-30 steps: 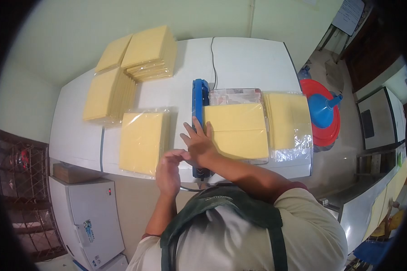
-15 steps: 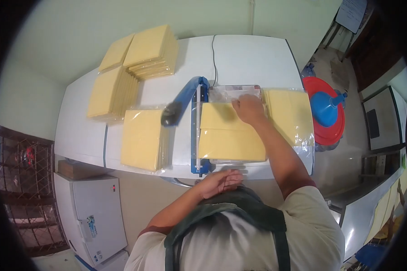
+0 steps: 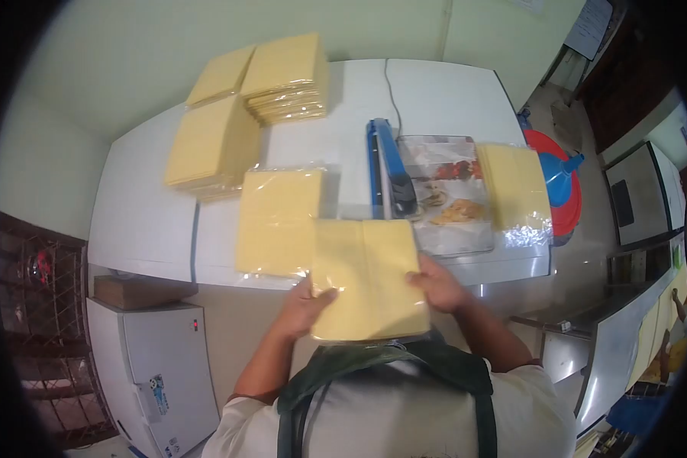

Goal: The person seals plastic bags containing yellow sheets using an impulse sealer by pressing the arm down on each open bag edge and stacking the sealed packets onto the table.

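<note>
A clear-wrapped yellow packet (image 3: 368,282) is held up in front of the chest, over the table's near edge. My left hand (image 3: 305,307) grips its left side, thumb on top, and my right hand (image 3: 437,282) grips its right side. Beyond the packet stands the blue sealer (image 3: 389,172), its arm partly raised and leaning right. A board with food pictures (image 3: 450,202) lies uncovered to the sealer's right. Left of the sealer is a low pile of wrapped yellow packets (image 3: 280,221), partly overlapped by the held one.
Tall stacks of yellow packets (image 3: 210,145) stand at the back left of the white table (image 3: 141,229). More yellow sheets in clear film (image 3: 517,191) lie at the right edge. A cable (image 3: 393,91) runs behind the sealer. A white freezer (image 3: 164,366) stands below left.
The yellow packet has come off the board and sealer toward the body and turned. Both hands have closed on its sides. The sealer's arm has swung from the left over to the right.
</note>
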The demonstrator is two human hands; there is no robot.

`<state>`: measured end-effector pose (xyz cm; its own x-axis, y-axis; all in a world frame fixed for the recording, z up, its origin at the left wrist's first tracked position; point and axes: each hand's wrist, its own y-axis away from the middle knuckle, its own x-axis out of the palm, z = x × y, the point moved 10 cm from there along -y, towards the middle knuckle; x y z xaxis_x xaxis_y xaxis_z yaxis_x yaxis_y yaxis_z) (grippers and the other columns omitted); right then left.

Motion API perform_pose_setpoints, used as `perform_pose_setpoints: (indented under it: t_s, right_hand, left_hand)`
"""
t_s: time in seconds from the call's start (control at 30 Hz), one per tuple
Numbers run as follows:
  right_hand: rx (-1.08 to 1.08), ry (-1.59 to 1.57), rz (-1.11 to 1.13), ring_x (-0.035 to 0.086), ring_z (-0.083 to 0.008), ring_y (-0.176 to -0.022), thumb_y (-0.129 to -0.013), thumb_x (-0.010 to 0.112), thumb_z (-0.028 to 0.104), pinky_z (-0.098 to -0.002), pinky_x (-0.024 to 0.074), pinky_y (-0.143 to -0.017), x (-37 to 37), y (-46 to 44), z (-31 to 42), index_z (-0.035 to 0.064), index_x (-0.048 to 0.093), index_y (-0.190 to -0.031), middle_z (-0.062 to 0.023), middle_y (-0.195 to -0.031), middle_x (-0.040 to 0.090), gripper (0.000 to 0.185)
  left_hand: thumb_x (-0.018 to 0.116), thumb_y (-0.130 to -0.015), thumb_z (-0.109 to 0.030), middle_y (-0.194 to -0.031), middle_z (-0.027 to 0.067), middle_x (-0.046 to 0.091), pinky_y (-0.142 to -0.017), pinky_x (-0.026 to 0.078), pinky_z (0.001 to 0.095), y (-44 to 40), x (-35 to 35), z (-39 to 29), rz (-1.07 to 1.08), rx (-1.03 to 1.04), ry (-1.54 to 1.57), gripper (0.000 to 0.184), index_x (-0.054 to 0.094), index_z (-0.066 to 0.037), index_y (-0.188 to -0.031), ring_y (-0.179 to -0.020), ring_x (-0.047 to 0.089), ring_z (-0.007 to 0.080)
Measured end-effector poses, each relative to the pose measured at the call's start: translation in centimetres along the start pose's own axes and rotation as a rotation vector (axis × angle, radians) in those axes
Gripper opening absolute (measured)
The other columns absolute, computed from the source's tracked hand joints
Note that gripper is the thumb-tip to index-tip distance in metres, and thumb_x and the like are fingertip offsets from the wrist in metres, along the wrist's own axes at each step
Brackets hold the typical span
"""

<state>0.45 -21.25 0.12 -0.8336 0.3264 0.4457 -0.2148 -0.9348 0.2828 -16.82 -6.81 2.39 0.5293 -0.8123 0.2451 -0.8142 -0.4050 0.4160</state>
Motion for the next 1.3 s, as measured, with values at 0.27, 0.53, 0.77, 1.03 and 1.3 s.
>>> perform_pose_setpoints:
  t_s: [0.27, 0.53, 0.77, 1.03, 1.3]
  right_hand:
    - [-0.215, 0.214, -0.212, 0.06, -0.0219, -0.114, -0.095, 0.063, 0.012, -0.0355, 0.0479, -0.095, 11.3, -15.6, 0.5, -0.0024, 0.045, -0.129, -0.0175, -0.124, 0.06, 0.042]
    - [-0.255, 0.896, -0.667, 0.062, -0.0358, -0.098, -0.092, 0.068, 0.032, -0.0431, 0.0502, -0.085, 8.8, -15.7, 0.3, -0.0011, 0.042, -0.134, -0.0232, -0.117, 0.058, 0.059]
    - [-0.38, 1.145, -0.014, 0.068, -0.0333, -0.077, -0.092, 0.063, 0.024, -0.0407, 0.0541, -0.072, 11.9, -4.5, 0.1, 0.006, 0.069, -0.099, -0.015, -0.083, 0.07, 0.02]
    - [-0.477, 1.088, -1.423, 0.062, -0.0357, -0.11, -0.096, 0.061, 0.026, -0.0408, 0.0483, -0.094, -20.5, 11.8, 15.1, 0.0004, 0.06, -0.127, -0.0255, -0.114, 0.065, 0.04]
    - [0.098, 1.532, -1.267, 0.023, -0.0421, -0.147, -0.094, 0.055, 0.046, -0.0699, 0.021, -0.11, -28.5, 9.6, 10.8, 0.0171, 0.04, -0.15, -0.0193, -0.158, 0.029, 0.065]
  left_hand:
    - [0.049, -0.1, -0.007, -0.129, 0.0139, 0.061, -0.096, 0.046, 0.0272, -1.4, -17.1, -13.0, -0.262, 0.347, -0.408, 0.045, 0.046, 0.003, -0.144, -0.114, 0.058, 0.0136]
    - [0.044, -0.1, -0.017, -0.132, 0.0327, 0.052, -0.109, 0.035, 0.0523, -4.7, -21.3, -7.0, -0.451, 0.519, -0.963, 0.049, 0.042, 0.01, -0.14, -0.125, 0.047, 0.0472]
    - [0.057, -0.096, -0.014, -0.133, 0.0261, 0.056, -0.107, 0.041, 0.0467, 1.3, -10.6, -7.9, -0.377, 0.582, -0.752, 0.049, 0.045, 0.004, -0.14, -0.122, 0.055, 0.04]
    - [0.092, -0.065, -0.022, -0.149, 0.03, 0.037, -0.117, 0.032, 0.0443, -7.9, 6.9, 3.9, 0.125, 0.548, -0.97, 0.117, 0.018, 0.006, -0.152, -0.137, 0.039, 0.0433]
    - [0.093, -0.06, -0.019, -0.126, 0.0268, 0.058, -0.102, 0.043, 0.0487, -11.1, 7.3, 4.1, 0.001, 0.51, -0.975, 0.106, 0.035, 0.004, -0.145, -0.118, 0.054, 0.0468]
